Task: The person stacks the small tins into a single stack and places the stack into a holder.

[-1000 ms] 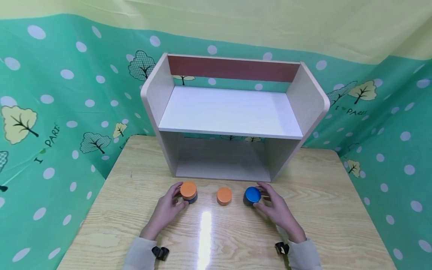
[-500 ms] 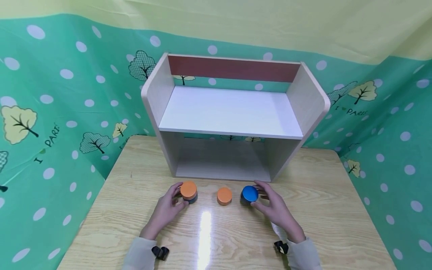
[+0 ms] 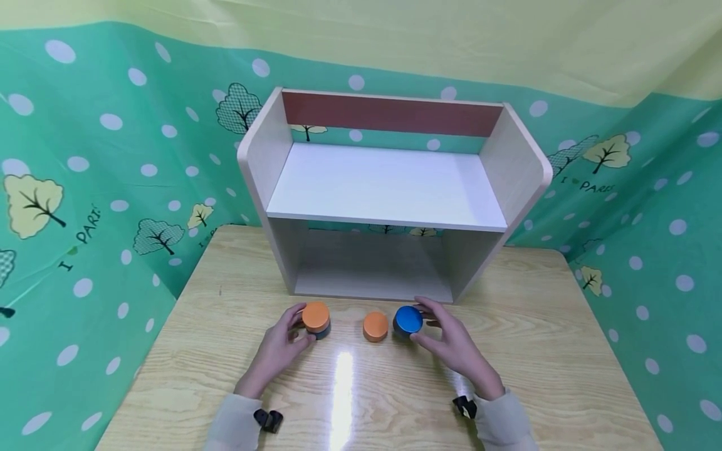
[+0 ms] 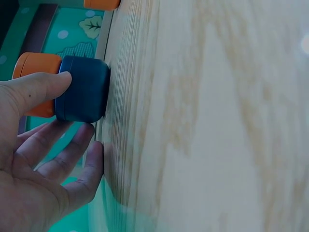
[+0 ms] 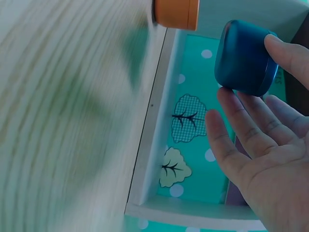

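Observation:
My left hand (image 3: 280, 343) holds a dark blue round tin (image 4: 84, 89) that stands on the table. A flat orange tin (image 3: 316, 316) is stacked on top of it. In the left wrist view the thumb lies on the blue tin's side and fingertips meet its opposite side. My right hand (image 3: 455, 343) pinches another blue round tin (image 3: 408, 319) between thumb and fingers. The right wrist view shows this blue tin (image 5: 246, 58) raised off the table. Between the two hands a second orange tin (image 3: 375, 326) sits on the table, just left of the raised blue tin.
Behind the tins stands a pale two-level shelf unit (image 3: 386, 188) with side walls and a reddish back strip. The wooden table (image 3: 553, 351) extends to both sides. A patterned green cloth (image 3: 113, 188) hangs around it.
My right hand has carried the blue tin leftward, closer to the middle orange tin. The left hand and its stacked tins have stayed in place.

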`<control>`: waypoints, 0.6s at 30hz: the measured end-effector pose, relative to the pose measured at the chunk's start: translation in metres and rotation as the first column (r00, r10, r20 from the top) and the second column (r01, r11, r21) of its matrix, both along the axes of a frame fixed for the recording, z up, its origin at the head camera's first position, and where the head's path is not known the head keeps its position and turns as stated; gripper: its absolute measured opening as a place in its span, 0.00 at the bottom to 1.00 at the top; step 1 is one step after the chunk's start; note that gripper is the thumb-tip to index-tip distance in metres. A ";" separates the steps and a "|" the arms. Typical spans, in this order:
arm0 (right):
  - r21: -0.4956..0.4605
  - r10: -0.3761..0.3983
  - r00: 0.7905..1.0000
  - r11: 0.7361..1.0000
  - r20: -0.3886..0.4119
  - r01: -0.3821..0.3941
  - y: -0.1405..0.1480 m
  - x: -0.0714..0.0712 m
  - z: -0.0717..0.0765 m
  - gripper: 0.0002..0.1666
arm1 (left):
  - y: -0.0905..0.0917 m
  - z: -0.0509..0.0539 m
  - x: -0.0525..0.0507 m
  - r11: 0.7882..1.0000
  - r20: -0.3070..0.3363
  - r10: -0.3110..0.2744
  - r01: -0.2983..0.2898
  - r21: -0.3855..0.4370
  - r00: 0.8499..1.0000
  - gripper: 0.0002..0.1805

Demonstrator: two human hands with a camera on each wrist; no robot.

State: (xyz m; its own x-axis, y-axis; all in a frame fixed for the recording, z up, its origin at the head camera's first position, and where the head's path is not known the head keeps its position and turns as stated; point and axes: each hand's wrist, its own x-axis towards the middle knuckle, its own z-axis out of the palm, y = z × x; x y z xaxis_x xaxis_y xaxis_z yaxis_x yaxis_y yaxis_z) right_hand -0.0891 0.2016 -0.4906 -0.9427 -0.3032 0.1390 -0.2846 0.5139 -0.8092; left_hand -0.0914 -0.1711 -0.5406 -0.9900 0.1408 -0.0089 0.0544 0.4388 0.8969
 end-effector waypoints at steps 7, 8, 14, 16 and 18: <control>-0.004 0.065 0.996 0.998 -0.053 -0.066 -0.005 -0.003 0.003 0.42 | 0.000 0.001 0.000 1.000 -0.005 0.000 0.000 0.006 1.000 0.40; -0.002 0.070 0.996 0.997 -0.054 -0.071 -0.006 -0.004 0.004 0.42 | 0.000 0.002 0.000 1.000 -0.003 0.002 -0.001 0.008 1.000 0.40; 0.017 0.064 0.996 0.998 -0.069 -0.063 -0.014 -0.004 0.010 0.42 | 0.000 0.003 0.000 1.000 0.005 0.003 -0.003 0.001 1.000 0.40; 0.025 0.066 0.994 0.998 -0.088 -0.064 -0.017 -0.005 0.011 0.42 | 0.000 0.003 0.000 1.000 0.008 0.003 -0.003 -0.001 1.000 0.40; 0.038 0.071 0.992 0.997 -0.103 -0.068 -0.020 -0.006 0.011 0.43 | 0.000 0.003 0.001 1.000 0.007 0.002 -0.002 0.001 1.000 0.41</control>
State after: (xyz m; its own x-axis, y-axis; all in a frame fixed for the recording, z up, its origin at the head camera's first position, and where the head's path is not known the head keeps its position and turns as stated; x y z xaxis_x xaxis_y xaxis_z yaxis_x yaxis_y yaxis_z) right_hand -0.0951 0.1819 -0.4795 -0.9001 -0.3738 0.2240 -0.4026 0.5166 -0.7557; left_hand -0.0909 -0.1706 -0.5371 -0.9902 0.1390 -0.0159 0.0470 0.4377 0.8979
